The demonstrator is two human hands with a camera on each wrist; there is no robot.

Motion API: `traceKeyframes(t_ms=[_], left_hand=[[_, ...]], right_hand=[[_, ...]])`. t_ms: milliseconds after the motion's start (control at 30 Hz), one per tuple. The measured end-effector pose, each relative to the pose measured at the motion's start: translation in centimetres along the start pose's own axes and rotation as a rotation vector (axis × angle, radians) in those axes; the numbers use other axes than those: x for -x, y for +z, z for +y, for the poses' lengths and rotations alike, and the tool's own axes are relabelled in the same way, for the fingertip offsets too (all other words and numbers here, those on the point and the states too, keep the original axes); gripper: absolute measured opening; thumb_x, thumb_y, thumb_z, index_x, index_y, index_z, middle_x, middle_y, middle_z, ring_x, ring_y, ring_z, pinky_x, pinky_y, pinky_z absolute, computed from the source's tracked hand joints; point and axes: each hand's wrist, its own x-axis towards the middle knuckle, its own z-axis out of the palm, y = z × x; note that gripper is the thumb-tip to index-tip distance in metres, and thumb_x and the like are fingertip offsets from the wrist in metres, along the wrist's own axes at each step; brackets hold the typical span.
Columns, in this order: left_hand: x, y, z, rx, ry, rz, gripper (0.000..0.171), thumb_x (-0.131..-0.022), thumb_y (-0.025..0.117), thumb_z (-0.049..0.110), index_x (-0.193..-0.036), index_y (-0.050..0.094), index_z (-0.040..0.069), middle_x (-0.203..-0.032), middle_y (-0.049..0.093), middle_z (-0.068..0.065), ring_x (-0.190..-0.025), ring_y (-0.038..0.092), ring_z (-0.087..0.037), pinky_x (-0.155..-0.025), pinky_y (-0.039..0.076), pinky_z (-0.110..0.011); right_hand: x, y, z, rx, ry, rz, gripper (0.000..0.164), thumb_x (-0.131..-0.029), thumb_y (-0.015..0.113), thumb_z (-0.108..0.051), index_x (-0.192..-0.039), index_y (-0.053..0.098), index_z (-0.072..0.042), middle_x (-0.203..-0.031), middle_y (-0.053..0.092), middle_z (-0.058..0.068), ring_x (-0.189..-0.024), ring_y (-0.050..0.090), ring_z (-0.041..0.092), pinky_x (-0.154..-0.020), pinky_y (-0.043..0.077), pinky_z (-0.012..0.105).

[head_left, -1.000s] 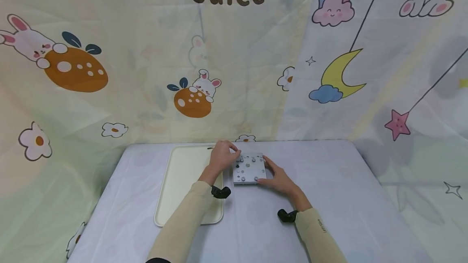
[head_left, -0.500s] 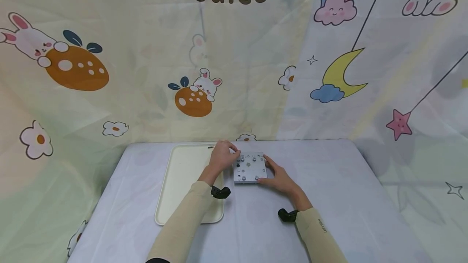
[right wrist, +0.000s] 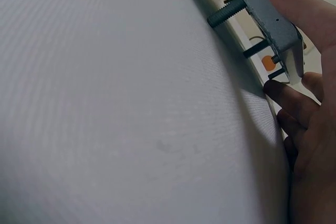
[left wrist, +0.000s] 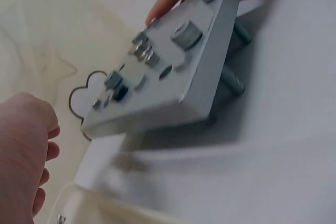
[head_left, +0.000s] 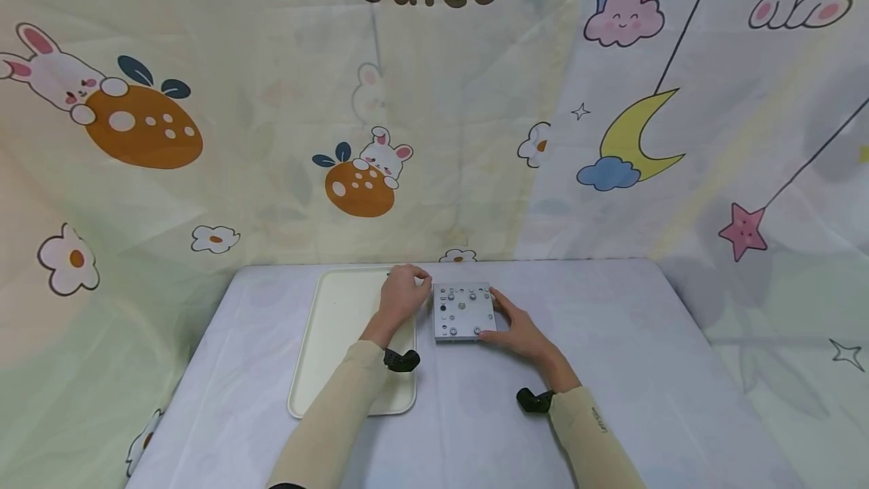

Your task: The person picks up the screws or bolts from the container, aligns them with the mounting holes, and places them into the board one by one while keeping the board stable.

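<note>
A grey metal plate (head_left: 465, 317) stands on the table right of the cream tray (head_left: 333, 353), with several socket-head bolts (left wrist: 186, 36) set in its top. Threaded bolt shanks (right wrist: 227, 12) stick out below, raising the plate over the cloth. My right hand (head_left: 517, 332) grips the plate's right side, thumb at the near corner and fingers at the far one. Left of the plate, over the tray's far right corner, is my left hand (head_left: 402, 297), apart from the plate. Its fingers are loosely curled, with nothing showing between them in the left wrist view.
A small metal piece (left wrist: 61, 219) lies in the tray, at the edge of the left wrist view. White cloth covers the table (head_left: 597, 368). A printed curtain (head_left: 462, 96) hangs right behind the table's far edge.
My left hand has let go at the plate's far left corner and moved left, over the tray. The right hand and the plate have stayed in place.
</note>
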Motion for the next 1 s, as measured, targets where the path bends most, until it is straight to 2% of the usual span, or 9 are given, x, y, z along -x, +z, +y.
traceKeyframes(t_ms=[133,233,467,733,833,1000], left_hand=[[0.2,-0.5,-1.6,-0.042,-0.011,0.077,0.016,-0.086,0.066,0.019,-0.091,0.078,0.011,-0.096,0.069,-0.003,-0.091,0.061,-0.024,-0.066,0.052,-0.037],[0.3,-0.9,-2.7,-0.084,-0.038,0.11,0.015,-0.084,0.066,0.017,-0.091,0.078,0.01,-0.1,0.069,-0.006,-0.095,0.06,-0.032,-0.068,0.052,-0.043],[0.7,-1.3,-4.6,-0.117,-0.121,0.068,0.025,-0.084,0.068,0.017,-0.107,0.074,0.008,-0.118,0.063,-0.011,-0.106,0.057,-0.036,-0.078,0.051,-0.046],[0.3,-1.4,-6.1,-0.111,-0.193,0.064,0.033,-0.085,0.067,0.018,-0.116,0.069,0.007,-0.121,0.056,-0.016,-0.108,0.054,-0.037,-0.079,0.049,-0.051],[0.0,-1.4,-6.4,-0.115,-0.19,0.052,0.035,-0.085,0.066,0.018,-0.119,0.068,0.008,-0.119,0.055,-0.016,-0.107,0.053,-0.036,-0.079,0.049,-0.05],[-0.5,-1.4,-6.8,-0.15,-0.148,0.022,0.031,-0.088,0.063,0.018,-0.117,0.07,0.011,-0.119,0.051,-0.015,-0.106,0.051,-0.034,-0.079,0.048,-0.049]], right_hand=[[0.1,-0.2,-0.1,0.0,0.004,0.001,0.108,-0.072,0.082,-0.05,-0.156,0.019,-0.027,-0.152,0.037,0.01,-0.144,0.019,0.025,-0.114,0.012,0.049],[0.1,-0.3,-0.1,0.002,0.011,0.006,0.108,-0.072,0.082,-0.05,-0.156,0.019,-0.028,-0.152,0.036,0.01,-0.144,0.019,0.024,-0.114,0.012,0.049],[0.0,-0.4,0.1,-0.002,0.008,0.011,0.107,-0.072,0.082,-0.049,-0.156,0.019,-0.028,-0.152,0.036,0.009,-0.145,0.018,0.025,-0.114,0.012,0.049],[0.1,-0.1,0.2,-0.005,0.007,0.008,0.107,-0.072,0.082,-0.051,-0.156,0.019,-0.028,-0.151,0.037,0.009,-0.145,0.018,0.026,-0.114,0.01,0.051],[0.0,0.0,0.2,0.005,0.006,0.006,0.107,-0.072,0.081,-0.052,-0.156,0.018,-0.029,-0.151,0.038,0.008,-0.145,0.018,0.024,-0.114,0.01,0.049],[0.0,0.2,0.2,0.012,0.006,0.011,0.107,-0.072,0.081,-0.052,-0.156,0.018,-0.03,-0.151,0.039,0.007,-0.145,0.018,0.023,-0.114,0.011,0.048]])
